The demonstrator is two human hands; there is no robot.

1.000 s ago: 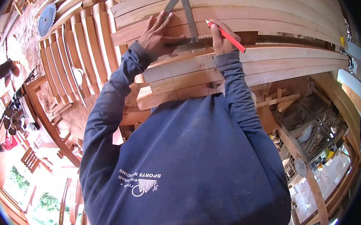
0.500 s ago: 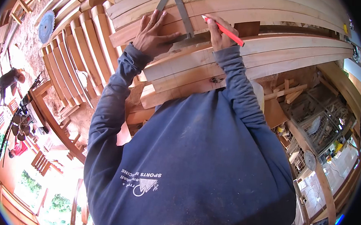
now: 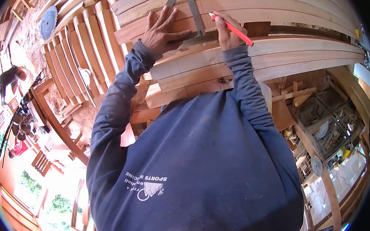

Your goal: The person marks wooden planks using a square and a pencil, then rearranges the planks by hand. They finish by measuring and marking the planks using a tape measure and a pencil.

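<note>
Several long wooden boards (image 3: 278, 9) lie side by side at the top of the view, with a grey metal triangular square (image 3: 193, 9) across them. My left hand (image 3: 160, 33) rests with spread fingers on the boards and the square's lower left part, thumb pointing right. To the right of the square, my right hand (image 3: 230, 33) is closed around a red pencil (image 3: 241, 35), whose tip points up and left close to the square's edge. More boards (image 3: 188, 70) lie between my hands and my body.
Shaped wooden pieces (image 3: 85, 44) stand in rows at the left, near a round saw blade (image 3: 48, 23). Another blade (image 3: 317, 166) is at the lower right. A person in dark clothes (image 3: 9, 79) and one in red (image 3: 19, 148) are far left.
My left hand's fingers have spread wider and shifted slightly right. The right hand with the pencil has moved a little; its tip stays near the square.
</note>
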